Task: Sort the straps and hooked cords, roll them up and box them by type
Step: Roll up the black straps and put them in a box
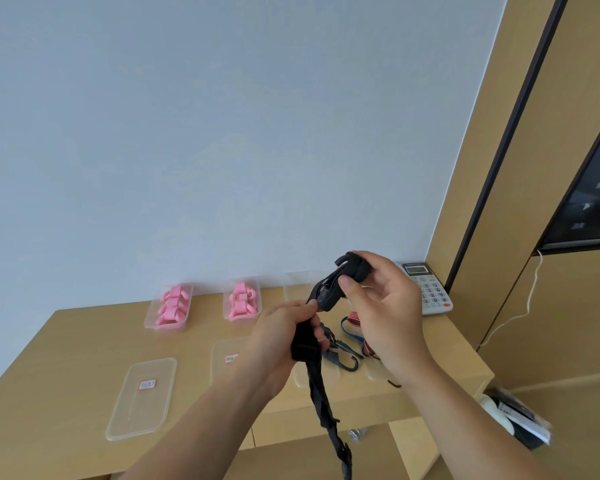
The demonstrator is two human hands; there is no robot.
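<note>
I hold a black strap above the wooden table. My right hand grips its rolled-up end near the top. My left hand grips the strap lower down, and the loose tail hangs past the table's front edge. Behind my hands lie a black hooked cord, a blue strap and a red-and-white striped strap. Two clear boxes at the back hold pink rolled straps. A third clear box stands behind my hands; its contents are hidden.
Two clear lids with red labels, one at the front left and one beside my left forearm, lie flat on the table. A white desk phone sits at the back right corner. A wood-panelled wall rises on the right, with a bag on the floor below.
</note>
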